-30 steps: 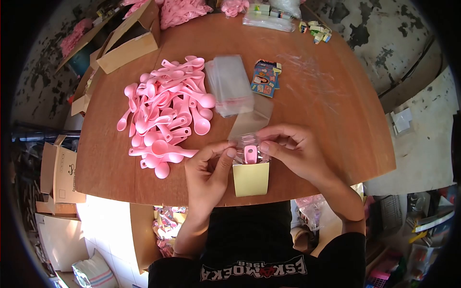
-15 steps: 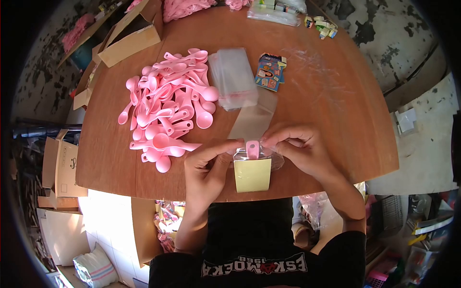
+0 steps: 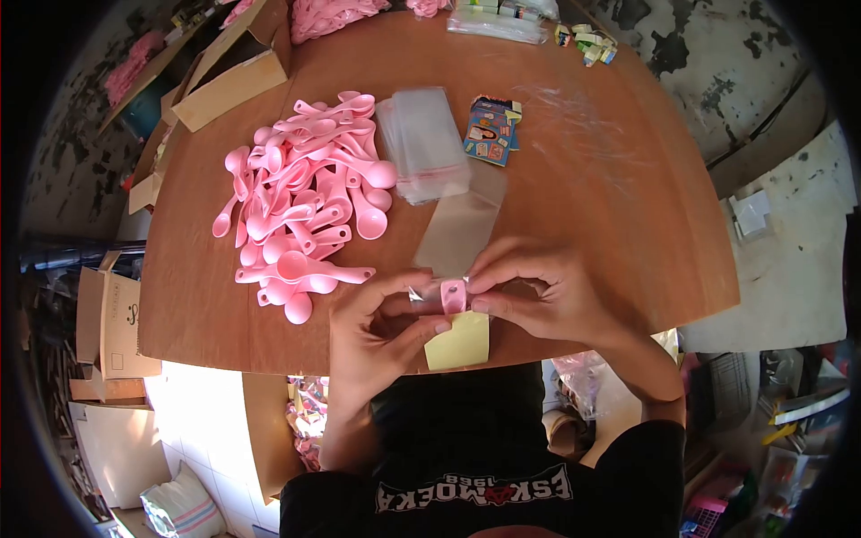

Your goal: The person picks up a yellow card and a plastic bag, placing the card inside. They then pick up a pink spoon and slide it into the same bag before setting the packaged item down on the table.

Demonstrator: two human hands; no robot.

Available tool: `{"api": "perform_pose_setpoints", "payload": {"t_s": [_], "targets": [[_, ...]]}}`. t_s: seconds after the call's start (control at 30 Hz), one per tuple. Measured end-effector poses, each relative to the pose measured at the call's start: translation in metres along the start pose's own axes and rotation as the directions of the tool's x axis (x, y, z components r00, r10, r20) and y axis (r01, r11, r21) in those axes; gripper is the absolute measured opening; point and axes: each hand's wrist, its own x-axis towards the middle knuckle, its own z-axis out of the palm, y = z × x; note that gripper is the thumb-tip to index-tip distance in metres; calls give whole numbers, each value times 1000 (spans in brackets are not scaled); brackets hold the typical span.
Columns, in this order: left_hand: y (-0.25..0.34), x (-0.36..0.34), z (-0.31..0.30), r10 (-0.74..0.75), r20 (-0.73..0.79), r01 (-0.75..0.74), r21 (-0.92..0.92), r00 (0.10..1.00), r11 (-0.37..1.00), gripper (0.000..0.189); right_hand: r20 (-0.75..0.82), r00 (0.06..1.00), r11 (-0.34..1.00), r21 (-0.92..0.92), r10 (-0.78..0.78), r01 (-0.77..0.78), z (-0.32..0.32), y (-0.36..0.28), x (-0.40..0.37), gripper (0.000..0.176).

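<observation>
At the table's near edge I hold a clear plastic bag (image 3: 425, 297) between both hands. The handle of a pink measuring spoon (image 3: 454, 298) shows inside it, above a pale yellow card (image 3: 459, 344). My left hand (image 3: 378, 327) pinches the left side, its thumb lying over the card's upper corner. From the right, the thumb and fingers of my right hand (image 3: 536, 291) press together on the bag's top beside the handle. The spoon's bowl is hidden. Just beyond my hands lies a flat empty clear bag (image 3: 462, 222).
Pink measuring spoons (image 3: 309, 193) are heaped on the left of the wooden table (image 3: 610, 242). A stack of clear bags (image 3: 420, 143) and blue printed cards (image 3: 491, 130) lie at centre. An open cardboard box (image 3: 235, 94) stands at the far left.
My left thumb has moved down onto the card, and my right fingers have closed in beside the handle. The bag's top looks more gathered. The whole view has shifted slightly.
</observation>
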Motion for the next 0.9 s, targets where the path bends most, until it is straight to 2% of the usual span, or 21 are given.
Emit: {"api": "perform_pose_setpoints", "payload": {"t_s": [0.07,0.13,0.17,0.2,0.23,0.27,0.33,0.37,0.4,0.47,0.5,0.57,0.6,0.67,0.7,0.77,0.8,0.87,0.9], "targets": [[11,-16,-17,-35,77,29,69,996,997,37,25,999,1000,-10,-23,24,-4,-7,0,19],[26,-40,-38,-89,161,71,115,983,991,36,27,994,991,-84,107,-104,-16,-11,-1,18],[29,-45,-50,-6,259,-35,153,966,988,33,-33,977,967,-139,210,-212,-25,-6,0,19],[31,-49,-63,71,359,-143,178,931,974,30,-46,977,967,-140,209,-213,-37,4,5,19],[32,-60,-77,-9,404,-91,227,915,970,28,-141,983,905,-393,119,-166,-52,17,11,19],[30,-72,-91,-91,443,-41,279,892,959,27,-207,978,772,-621,10,-139,-65,29,16,19],[27,-84,-115,-260,531,85,331,807,940,29,-223,974,714,-673,53,-192,-87,55,22,21],[15,-96,-127,-291,515,175,262,806,949,32,-229,969,655,-719,94,-234,-92,62,23,22],[4,-110,-143,-328,494,234,245,805,941,36,-238,967,653,-719,87,-236,-92,64,24,22],[-22,-145,-174,-453,303,464,37,838,885,41,-259,959,605,-747,117,-276,-86,68,26,16],[-41,-164,-187,-445,177,463,-76,878,883,41,-268,957,609,-742,113,-280,-85,77,25,16],[-68,-179,-195,-408,-60,377,-279,911,883,40,-200,978,686,-719,-50,-112,-86,96,19,14],[-95,-198,-212,-414,-187,339,-332,891,880,41,-215,975,686,-717,-48,-124,-84,93,18,14],[-132,-220,-229,-456,-379,297,-408,805,863,38,-213,975,540,-829,-65,-145,-81,81,17,7],[-149,-229,-238,-458,-364,305,-406,811,861,38,-225,972,533,-831,-63,-158,-87,77,16,7],[-185,-249,-260,-525,-556,291,-457,645,841,32,-317,933,701,-704,-169,-112,-99,72,17,5],[-206,-267,-278,-526,-551,295,-455,648,840,32,-324,931,699,-705,-168,-119,-107,73,16,5],[-252,-304,-313,-508,-659,275,-431,555,860,28,-472,799,713,-696,-372,-79,-131,78,15,13],[-278,-315,-321,-498,-782,313,-399,374,862,35,-475,799,714,-696,-369,-83,-148,89,14,13]]}}
